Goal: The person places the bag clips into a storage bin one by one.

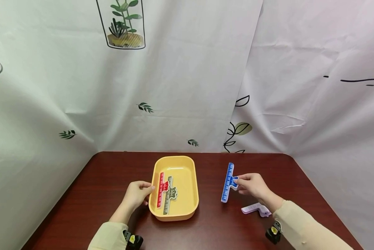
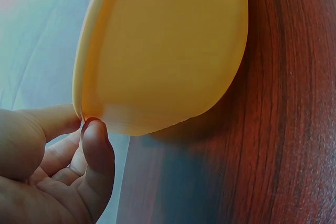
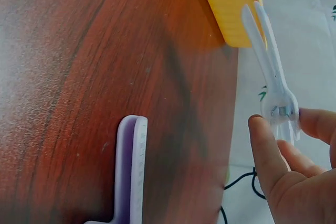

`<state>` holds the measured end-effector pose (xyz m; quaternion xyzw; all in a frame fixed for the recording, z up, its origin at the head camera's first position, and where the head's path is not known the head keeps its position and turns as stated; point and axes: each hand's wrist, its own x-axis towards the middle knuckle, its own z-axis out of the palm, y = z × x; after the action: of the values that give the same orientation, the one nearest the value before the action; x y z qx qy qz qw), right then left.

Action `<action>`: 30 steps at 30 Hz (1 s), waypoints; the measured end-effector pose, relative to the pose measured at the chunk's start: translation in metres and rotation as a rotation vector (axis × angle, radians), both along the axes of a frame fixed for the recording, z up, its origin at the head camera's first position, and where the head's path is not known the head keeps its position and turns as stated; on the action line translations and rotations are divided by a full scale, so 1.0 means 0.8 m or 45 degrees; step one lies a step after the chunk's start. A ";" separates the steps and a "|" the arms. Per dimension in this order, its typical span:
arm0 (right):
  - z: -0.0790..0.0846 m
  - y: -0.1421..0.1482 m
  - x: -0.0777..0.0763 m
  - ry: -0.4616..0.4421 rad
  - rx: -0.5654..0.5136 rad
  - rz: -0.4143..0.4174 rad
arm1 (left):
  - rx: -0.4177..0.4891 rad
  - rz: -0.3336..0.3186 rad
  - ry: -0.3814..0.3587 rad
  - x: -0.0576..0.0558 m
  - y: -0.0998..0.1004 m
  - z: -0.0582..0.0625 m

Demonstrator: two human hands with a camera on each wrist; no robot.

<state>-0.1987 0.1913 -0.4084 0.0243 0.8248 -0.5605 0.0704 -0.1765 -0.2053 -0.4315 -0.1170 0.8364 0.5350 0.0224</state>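
And here's the blue clip (image 1: 227, 184), up off the table (image 1: 224, 229) to the right of the tray (image 1: 187, 208), held in my right hand (image 1: 252, 185)! My thumb and fingertips pinch it by its short handle, the rest of my fingers bent in behind. What a look it has: a long, straight bar in bright blue, white ruler-like ticks running down it, a thin white edge all round, and a blue badge with pale lettering too small to read. The bar leans, its top end tipped slightly right. From my right wrist it shows edge-on, all white, two slim leaves meeting near my fingers and parting into a narrow V at the tips.

Over to my left hand (image 1: 136, 195), and it's got the yellow tray by its left rim, thumb on the inside, fingers bent outside. The tray is smooth and glossy, a rounded rectangle. Inside, in the left half, lie two more clips side by side: a red clip (image 1: 160, 191) with white markings, and just right of it a grey-green clip (image 1: 168, 195) with a dark scalloped badge. They're so close that I can't tell whether they touch.

Below my right hand, near my sleeve (image 1: 309, 225), a pale purple clip (image 1: 256, 208) lies on the dark red wood, faint markings along its bar.
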 end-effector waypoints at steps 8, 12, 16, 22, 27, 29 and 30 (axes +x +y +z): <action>0.006 -0.007 -0.002 0.000 -0.012 0.011 | -0.007 0.003 0.004 0.000 -0.001 0.001; 0.010 -0.010 -0.003 0.007 -0.031 0.027 | -0.014 0.000 0.005 0.000 -0.001 0.002; 0.013 -0.012 -0.004 0.002 -0.060 0.038 | -0.019 -0.002 0.006 0.000 -0.001 0.002; 0.017 -0.016 -0.003 -0.017 -0.092 0.054 | -0.011 -0.003 0.008 0.000 -0.001 0.001; 0.020 -0.020 -0.003 -0.034 -0.096 0.074 | 0.008 -0.008 0.011 0.001 0.001 0.001; 0.021 -0.022 -0.004 -0.037 -0.091 0.077 | 0.011 -0.008 0.018 0.001 0.001 0.001; 0.022 -0.023 -0.004 -0.039 -0.091 0.075 | 0.012 -0.008 0.022 0.001 0.001 0.000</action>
<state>-0.2019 0.1727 -0.3909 0.0061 0.8035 -0.5868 0.1002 -0.1760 -0.2044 -0.4313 -0.1096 0.8345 0.5397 0.0175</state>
